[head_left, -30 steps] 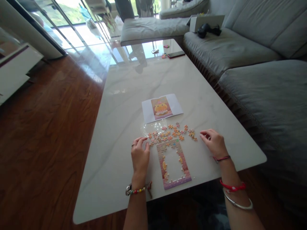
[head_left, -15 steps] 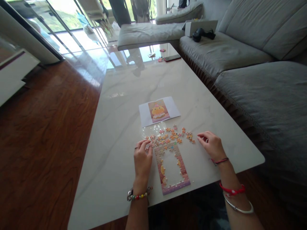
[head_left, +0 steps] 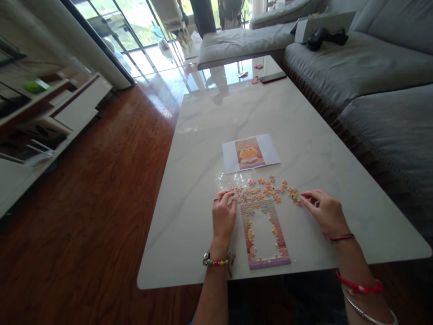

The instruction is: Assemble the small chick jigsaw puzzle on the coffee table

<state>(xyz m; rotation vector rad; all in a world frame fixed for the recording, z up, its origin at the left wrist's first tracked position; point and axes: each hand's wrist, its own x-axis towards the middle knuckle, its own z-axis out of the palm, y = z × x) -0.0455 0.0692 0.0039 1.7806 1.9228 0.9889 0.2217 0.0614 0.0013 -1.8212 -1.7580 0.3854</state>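
A jigsaw puzzle lies flat at the table's near edge, its border joined around a bare middle. Beyond its top edge, loose puzzle pieces are scattered, mostly orange, yellow and pink. My left hand rests by the left end of this scatter, fingers loosely bent, thumb apart from the index finger. At the right end, my right hand has thumb and fingertips drawn together beside a small cluster of pieces. Whether a piece is between those tips is hidden. A printed picture of a yellow figure lies past the pieces.
The white marbled table stretches away from me. At its far end lie a phone and small pink items. A grey sofa runs along the right, with black headphones and a white box on it. Left stands a low cabinet.
The view has swung left, so the scene sits farther right. My right hand has moved left, up to the rightmost pieces. My left hand stays by the pieces on the left.
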